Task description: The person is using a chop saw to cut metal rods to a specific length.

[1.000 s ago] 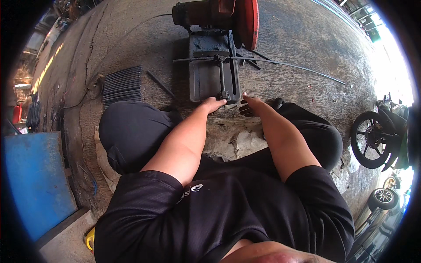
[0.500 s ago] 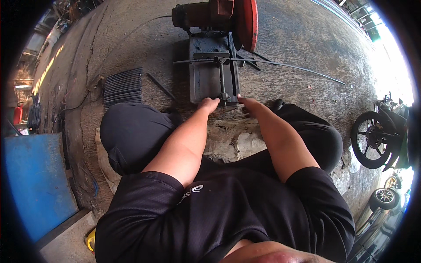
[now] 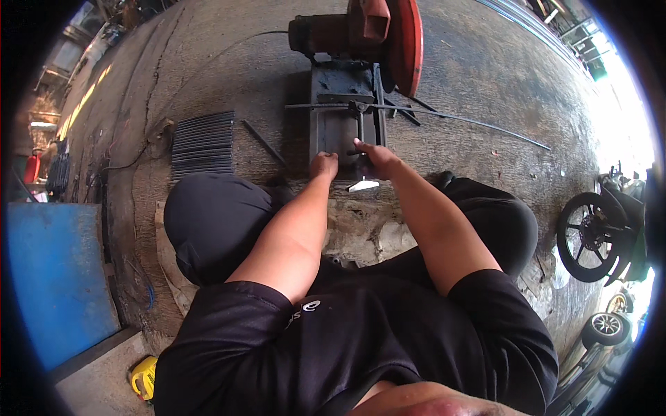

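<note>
A chop saw (image 3: 331,40) with a red disc guard (image 3: 409,45) stands on the floor in front of me. Its dark metal base (image 3: 336,132) points toward me. A thin metal bar (image 3: 479,121) lies crosswise in its vise, reaching far to the right. My left hand (image 3: 325,165) is closed at the base's near left edge; its fingertips are partly hidden. My right hand (image 3: 378,161) closes round the vise screw (image 3: 361,126), thumb and fingers at a small dark lever there. Just below it, the screw's handle (image 3: 363,185) shines bright.
Cut bars (image 3: 202,145) lie in a neat row left of the saw, with a single bar (image 3: 263,142) beside them. Short offcuts (image 3: 406,113) sit right of the base. A blue panel (image 3: 62,277), a yellow tape measure (image 3: 143,378) and a motorcycle wheel (image 3: 590,237) lie further out.
My right hand has moved from the base's near right corner up and inward onto the vise screw. The screw's handle now shows brightly. My left hand stays near the left edge.
</note>
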